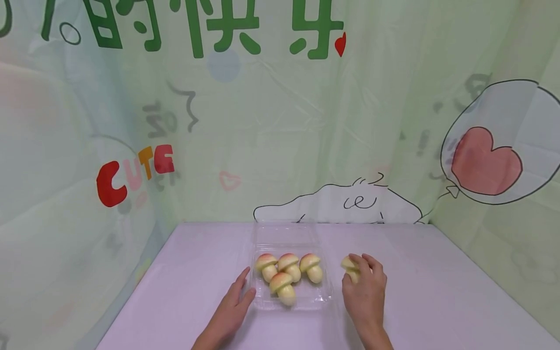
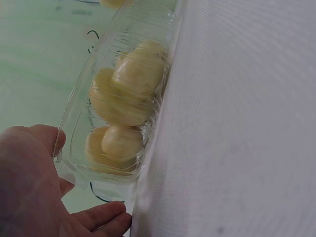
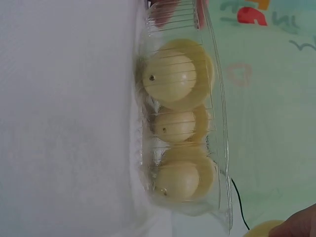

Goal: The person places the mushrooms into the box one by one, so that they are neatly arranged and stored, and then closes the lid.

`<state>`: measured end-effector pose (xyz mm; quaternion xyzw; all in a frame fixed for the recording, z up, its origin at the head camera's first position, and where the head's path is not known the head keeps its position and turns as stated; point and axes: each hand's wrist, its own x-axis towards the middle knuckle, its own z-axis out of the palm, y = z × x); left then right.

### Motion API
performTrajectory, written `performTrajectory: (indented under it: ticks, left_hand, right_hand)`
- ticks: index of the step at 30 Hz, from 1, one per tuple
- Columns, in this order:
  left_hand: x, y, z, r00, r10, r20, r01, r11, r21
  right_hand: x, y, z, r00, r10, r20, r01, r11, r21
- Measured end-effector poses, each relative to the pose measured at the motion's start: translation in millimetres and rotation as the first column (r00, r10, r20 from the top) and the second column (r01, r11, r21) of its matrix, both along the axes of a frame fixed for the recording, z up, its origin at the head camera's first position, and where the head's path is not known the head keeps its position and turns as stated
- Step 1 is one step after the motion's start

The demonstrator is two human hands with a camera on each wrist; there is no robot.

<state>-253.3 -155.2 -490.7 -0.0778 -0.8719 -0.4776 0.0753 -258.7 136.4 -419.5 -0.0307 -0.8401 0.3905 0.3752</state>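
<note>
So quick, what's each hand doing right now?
Left hand: open, fingers against the clear tray.
Right hand: holding a toy mushroom.

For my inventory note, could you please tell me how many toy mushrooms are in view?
5. Four lie in the clear tray: three in a back row, one in front. The right hand grips the fifth mushroom beside the tray.

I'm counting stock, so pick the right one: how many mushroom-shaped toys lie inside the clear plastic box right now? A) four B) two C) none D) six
A: the head view shows four mushroom toys inside the clear box, three in a row and one in front, while a fifth mushroom sits outside it, gripped by the right hand; the left hand rests at the box's left edge.
</note>
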Motion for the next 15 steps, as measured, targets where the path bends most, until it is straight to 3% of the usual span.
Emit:
performTrajectory:
  ticks: [6,15]
  left_hand:
    - [0.4,0,0.9,1.0,-0.002,-0.004,0.002,1.0,0.005]
    - [-0.5,0,-1.7,1.0,-0.003,-0.011,0.003,1.0,0.005]
  right_hand:
    - [-3.5,-10,0.1,0.998,0.038,-0.052,-0.036,0.999,0.026]
    - [-9.4,-24,-15.5,0.988,0.118,-0.098,-0.109,0.99,0.085]
